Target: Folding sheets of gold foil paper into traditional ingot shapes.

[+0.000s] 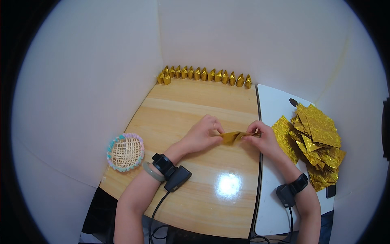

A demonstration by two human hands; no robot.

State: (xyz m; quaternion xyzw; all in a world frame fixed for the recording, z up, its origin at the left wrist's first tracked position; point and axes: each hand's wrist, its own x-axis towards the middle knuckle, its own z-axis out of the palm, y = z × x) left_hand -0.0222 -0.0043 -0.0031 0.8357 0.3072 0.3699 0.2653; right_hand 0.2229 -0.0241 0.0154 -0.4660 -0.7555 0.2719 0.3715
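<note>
Between my hands, above the wooden table [187, 118], is a partly folded sheet of gold foil paper [230, 137]. My left hand [205, 133] pinches its left end between thumb and fingers. At the other end, my right hand [260, 136] is closed on the paper near the table's right edge. The middle of the sheet looks creased and slightly twisted, and its exact fold is too small to make out. Along the back edge stands a row of folded gold paper ingots [198, 73], with a few more bunched at its left end.
A small woven basket [126, 152] with a pastel fuzzy rim lies at the table's left edge. To the right, a heap of gold foil sheets [321, 138] covers part of a white board [270, 105]. Pale walls enclose the back and sides. Cables [156, 215] trail from both wrist devices.
</note>
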